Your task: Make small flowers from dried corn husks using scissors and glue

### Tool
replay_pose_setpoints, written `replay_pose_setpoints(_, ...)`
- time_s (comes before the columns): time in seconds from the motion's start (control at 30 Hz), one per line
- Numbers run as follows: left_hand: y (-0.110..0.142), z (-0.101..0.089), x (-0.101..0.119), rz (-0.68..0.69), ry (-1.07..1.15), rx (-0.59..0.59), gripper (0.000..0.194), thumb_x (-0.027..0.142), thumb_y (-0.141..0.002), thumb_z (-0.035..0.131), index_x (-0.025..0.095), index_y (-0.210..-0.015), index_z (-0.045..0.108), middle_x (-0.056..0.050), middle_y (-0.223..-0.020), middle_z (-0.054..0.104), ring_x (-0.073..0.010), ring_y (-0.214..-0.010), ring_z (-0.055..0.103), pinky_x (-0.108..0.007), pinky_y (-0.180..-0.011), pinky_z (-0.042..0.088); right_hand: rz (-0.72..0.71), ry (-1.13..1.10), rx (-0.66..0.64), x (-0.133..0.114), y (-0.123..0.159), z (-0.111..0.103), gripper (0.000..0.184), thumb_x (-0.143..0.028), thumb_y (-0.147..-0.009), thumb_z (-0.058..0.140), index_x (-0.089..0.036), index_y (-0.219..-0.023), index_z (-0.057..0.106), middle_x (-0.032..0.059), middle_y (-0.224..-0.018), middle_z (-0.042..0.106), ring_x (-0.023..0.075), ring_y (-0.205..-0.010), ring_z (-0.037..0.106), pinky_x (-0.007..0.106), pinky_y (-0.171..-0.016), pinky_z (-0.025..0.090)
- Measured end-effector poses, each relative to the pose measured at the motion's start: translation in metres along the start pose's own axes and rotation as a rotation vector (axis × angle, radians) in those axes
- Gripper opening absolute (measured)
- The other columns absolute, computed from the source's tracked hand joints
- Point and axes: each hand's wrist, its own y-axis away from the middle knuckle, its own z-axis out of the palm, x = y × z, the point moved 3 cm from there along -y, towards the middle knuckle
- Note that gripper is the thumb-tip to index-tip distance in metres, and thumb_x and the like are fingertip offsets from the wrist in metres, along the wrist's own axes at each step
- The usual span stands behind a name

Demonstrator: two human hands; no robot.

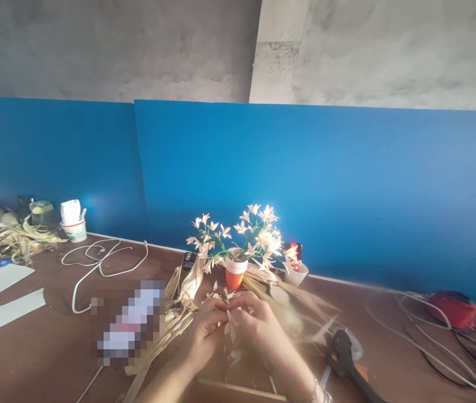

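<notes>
My left hand and my right hand meet low in the middle of the view, fingers pinched together. Between them is a small cluster of pale husk petals, partly hidden by the fingers. Just beyond the hands stands an orange and white paper cup. Green stems with cream husk flowers spread out of it. Dried corn husks lie to the left of the cup, and more husks reach to its right. A black glue gun rests right of my right forearm.
A blurred-out phone-like object lies on the brown table at left, near a white cable. Far left are a husk pile and a white cup. A red object and cables sit right. A blue partition runs behind.
</notes>
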Motion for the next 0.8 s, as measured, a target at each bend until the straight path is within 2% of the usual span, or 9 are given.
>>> replay_pose_setpoints(0.17,-0.001,0.003,0.005,0.008,-0.084,-0.121,0.021,0.021,-0.085,0.060,0.026,-0.074,0.077,-0.007,-0.075,0.068,-0.0232,-0.082,0.059,-0.033,-0.077,0.041,0.102,0.015,-0.128,-0.010,0.006,-0.003,0.004,-0.018,-0.066,0.061,-0.017,-0.065,0.065,-0.0009,-0.069,0.059,0.0125,-0.061,0.052,0.024,-0.057,0.038)
replay_pose_setpoints(0.27,0.000,0.008,0.011,0.003,-0.106,-0.178,0.026,0.018,-0.086,0.058,0.027,-0.072,0.078,-0.006,-0.072,0.068,-0.0233,-0.082,0.059,-0.033,-0.077,0.041,0.164,-0.013,-0.110,-0.012,0.008,-0.003,0.007,-0.013,-0.062,0.058,-0.017,-0.057,0.060,-0.0030,-0.058,0.055,0.0100,-0.054,0.047,0.022,-0.052,0.031)
replay_pose_setpoints(0.37,0.001,0.010,0.012,-0.011,-0.076,-0.158,0.025,0.019,-0.084,0.059,0.026,-0.067,0.077,-0.006,-0.069,0.067,-0.0229,-0.080,0.059,-0.033,-0.077,0.042,0.248,-0.010,-0.083,-0.011,0.009,-0.002,0.010,-0.013,-0.063,0.059,-0.016,-0.054,0.059,-0.0040,-0.050,0.051,0.0090,-0.050,0.041,0.022,-0.049,0.027)
replay_pose_setpoints(0.43,0.002,0.010,0.010,-0.058,-0.019,-0.099,0.022,0.023,-0.082,0.062,0.023,-0.064,0.075,-0.006,-0.069,0.066,-0.0220,-0.077,0.059,-0.031,-0.075,0.043,0.250,-0.027,-0.063,-0.012,0.009,-0.002,0.015,-0.022,-0.070,0.062,-0.016,-0.056,0.062,-0.0026,-0.051,0.053,0.0099,-0.051,0.042,0.022,-0.051,0.029)
replay_pose_setpoints(0.57,0.001,0.005,-0.002,-0.212,0.090,0.042,0.018,0.032,-0.079,0.066,0.020,-0.069,0.073,-0.005,-0.075,0.067,-0.0206,-0.075,0.060,-0.028,-0.070,0.045,0.135,-0.007,0.066,-0.019,0.007,-0.012,0.029,-0.045,-0.078,0.063,-0.017,-0.075,0.067,-0.0002,-0.064,0.061,0.0132,-0.059,0.049,0.025,-0.057,0.037)
replay_pose_setpoints(0.67,0.001,0.002,-0.008,-0.210,0.098,0.075,0.020,0.035,-0.079,0.066,0.018,-0.070,0.072,-0.005,-0.074,0.067,-0.0201,-0.074,0.060,-0.027,-0.070,0.045,-0.018,0.110,0.007,-0.022,0.005,-0.015,0.019,-0.036,-0.075,0.068,-0.020,-0.085,0.065,0.0019,-0.086,0.064,0.0171,-0.076,0.056,0.028,-0.071,0.043)
replay_pose_setpoints(0.73,0.000,0.002,-0.011,-0.161,0.086,0.062,0.023,0.036,-0.081,0.064,0.018,-0.068,0.071,-0.004,-0.072,0.065,-0.0193,-0.072,0.060,-0.027,-0.069,0.044,-0.118,0.233,-0.037,-0.022,0.005,-0.015,0.014,-0.028,-0.074,0.069,-0.021,-0.086,0.067,0.0040,-0.101,0.062,0.0208,-0.093,0.057,0.032,-0.085,0.042)
replay_pose_setpoints(0.8,0.001,0.002,-0.014,-0.119,0.080,0.045,0.026,0.037,-0.082,0.062,0.018,-0.067,0.071,-0.005,-0.071,0.065,-0.0192,-0.073,0.060,-0.027,-0.069,0.044,-0.181,0.348,-0.041,-0.020,0.005,-0.013,0.008,-0.022,-0.074,0.068,-0.021,-0.081,0.069,0.0053,-0.107,0.059,0.0228,-0.104,0.054,0.034,-0.092,0.039)
